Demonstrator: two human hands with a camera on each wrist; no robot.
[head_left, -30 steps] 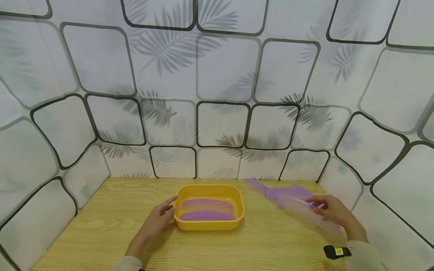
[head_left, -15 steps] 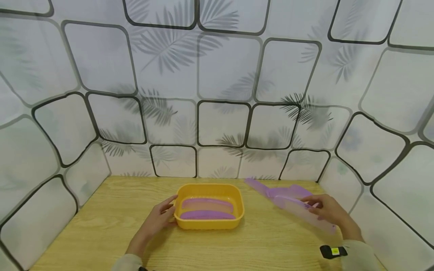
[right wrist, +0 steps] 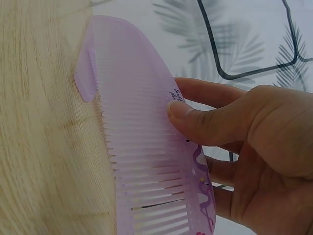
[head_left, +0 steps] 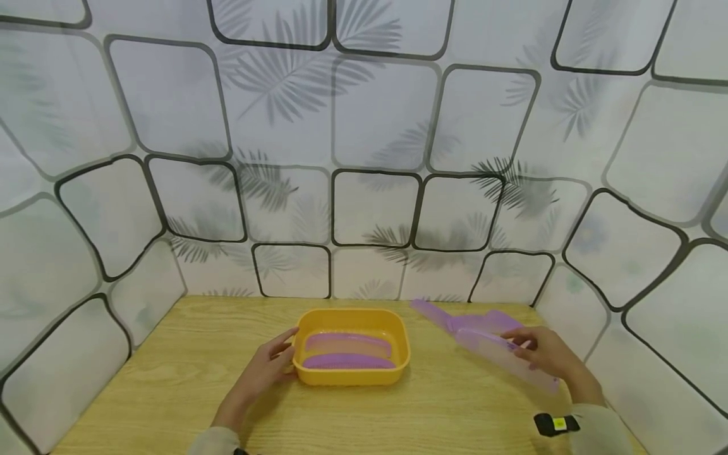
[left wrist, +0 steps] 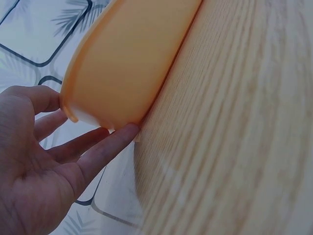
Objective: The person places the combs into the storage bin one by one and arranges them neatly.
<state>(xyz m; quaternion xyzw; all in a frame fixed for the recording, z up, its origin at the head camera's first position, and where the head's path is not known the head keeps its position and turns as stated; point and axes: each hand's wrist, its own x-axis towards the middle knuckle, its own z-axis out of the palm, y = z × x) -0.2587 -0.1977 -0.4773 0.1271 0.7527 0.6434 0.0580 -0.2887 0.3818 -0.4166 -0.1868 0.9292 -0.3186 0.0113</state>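
Observation:
A yellow plastic basket (head_left: pixel 352 377) stands on the table with two purple combs in it, a paler one (head_left: pixel 348 344) behind a darker one (head_left: pixel 348 361). My left hand (head_left: pixel 267 361) touches the basket's left side, its fingers reaching along the wall from rim to base in the left wrist view. On the right, my right hand (head_left: pixel 548 355) pinches a translucent purple comb (right wrist: pixel 142 112) by its printed spine, thumb on the near face. The comb's teeth point toward the table. Behind it, partly covered, lies another purple piece (head_left: pixel 493 320) with a handle-like strip; its kind is unclear.
The wood-grain table (head_left: pixel 364 420) runs back to a patterned fabric wall (head_left: pixel 370 208). Similar fabric closes in the left and right sides. A dark band with a yellow patch (head_left: pixel 556 424) sits at my right wrist.
My right hand has shifted slightly leftward with the comb, which now sits a little closer to the other purple piece. My left hand and the basket stay practically in place.

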